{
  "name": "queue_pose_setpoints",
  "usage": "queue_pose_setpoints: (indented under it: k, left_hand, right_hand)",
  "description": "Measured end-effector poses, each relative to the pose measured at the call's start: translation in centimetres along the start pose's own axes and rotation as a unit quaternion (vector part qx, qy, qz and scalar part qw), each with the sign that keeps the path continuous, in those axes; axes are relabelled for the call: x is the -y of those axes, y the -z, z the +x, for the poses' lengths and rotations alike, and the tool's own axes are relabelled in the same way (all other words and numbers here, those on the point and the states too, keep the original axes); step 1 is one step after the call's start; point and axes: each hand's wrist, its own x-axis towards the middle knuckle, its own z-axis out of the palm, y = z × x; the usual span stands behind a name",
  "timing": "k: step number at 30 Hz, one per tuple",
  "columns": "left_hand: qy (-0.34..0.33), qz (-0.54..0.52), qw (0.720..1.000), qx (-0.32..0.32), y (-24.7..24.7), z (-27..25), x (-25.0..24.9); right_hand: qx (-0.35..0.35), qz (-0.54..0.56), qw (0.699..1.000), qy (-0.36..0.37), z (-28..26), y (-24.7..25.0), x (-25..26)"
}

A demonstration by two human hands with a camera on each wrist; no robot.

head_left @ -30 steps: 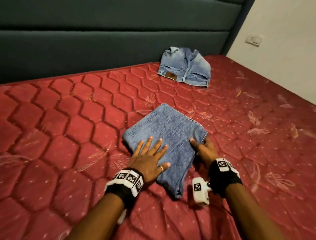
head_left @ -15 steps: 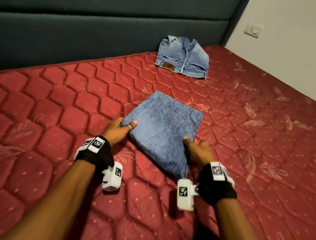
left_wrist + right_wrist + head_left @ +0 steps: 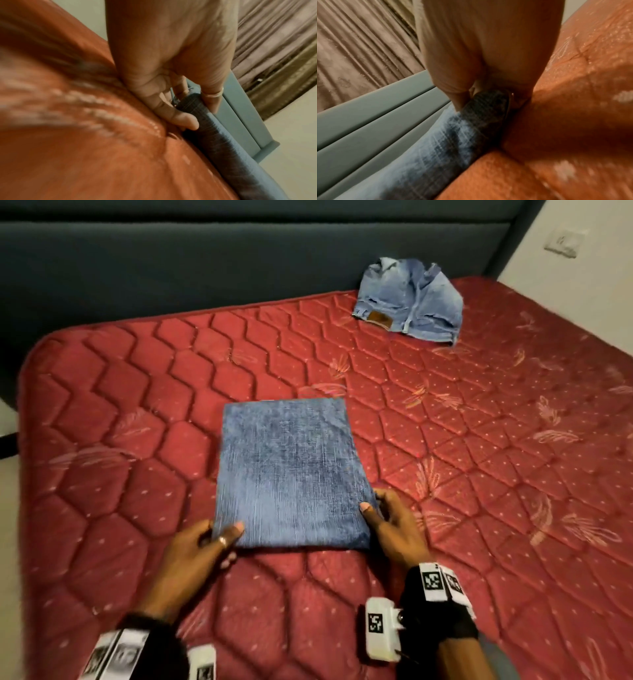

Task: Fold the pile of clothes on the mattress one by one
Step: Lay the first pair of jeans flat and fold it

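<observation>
A folded pair of dark blue jeans (image 3: 291, 474) lies flat as a rectangle in the middle of the red quilted mattress (image 3: 479, 457). My left hand (image 3: 212, 542) pinches its near left corner, thumb on top and fingers under the edge. My right hand (image 3: 383, 518) pinches the near right corner in the same way. In the left wrist view the thumb and fingers (image 3: 183, 121) wrap the thick folded edge (image 3: 214, 135). In the right wrist view the fingers (image 3: 458, 100) clamp the denim (image 3: 453, 135) against the mattress.
A second, lighter denim garment (image 3: 411, 299) sits folded at the far side near the dark headboard (image 3: 205, 261). A white wall with a socket (image 3: 561, 242) borders the right. The mattress's rounded left corner (image 3: 34, 354) drops off to the floor.
Both hands have turned the folded jeans so they lie square to me. The left hand went from pressing flat on top to gripping the near left corner.
</observation>
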Motion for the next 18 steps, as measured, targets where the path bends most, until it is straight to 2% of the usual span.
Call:
queue_pose_setpoints:
  k: [3,4,7,9,12,15,18]
  left_hand:
    - [0.031,-0.036,0.999,-0.020,1.5,-5.6,2.2]
    - [0.006,-0.009,0.999,-0.036,1.8,-6.5,2.8]
    - [-0.075,0.066,0.989,-0.112,1.9,-7.4,2.1]
    - [-0.104,0.073,0.985,-0.117,1.6,-7.2,0.9]
    - [-0.128,0.073,0.982,-0.116,1.5,-7.1,0.5]
    - [-0.100,0.074,0.982,-0.140,1.6,-6.9,1.1]
    - [-0.070,0.113,0.977,-0.164,1.7,-6.8,1.6]
  right_hand:
    - [0.060,0.016,0.998,0.011,-1.0,-1.6,0.2]
    - [0.055,0.015,0.998,0.010,-1.3,-2.0,-0.1]
    - [-0.044,-0.002,0.999,0.031,-3.0,-2.4,-0.2]
    - [-0.094,0.003,0.994,0.050,-4.2,-2.2,-0.2]
    - [-0.084,-0.047,0.994,0.050,-5.2,-1.5,-0.6]
    - [-0.041,-0.133,0.990,0.030,-4.7,-0.6,-0.2]
    - [-0.047,-0.181,0.981,0.047,-3.8,-0.1,1.0]
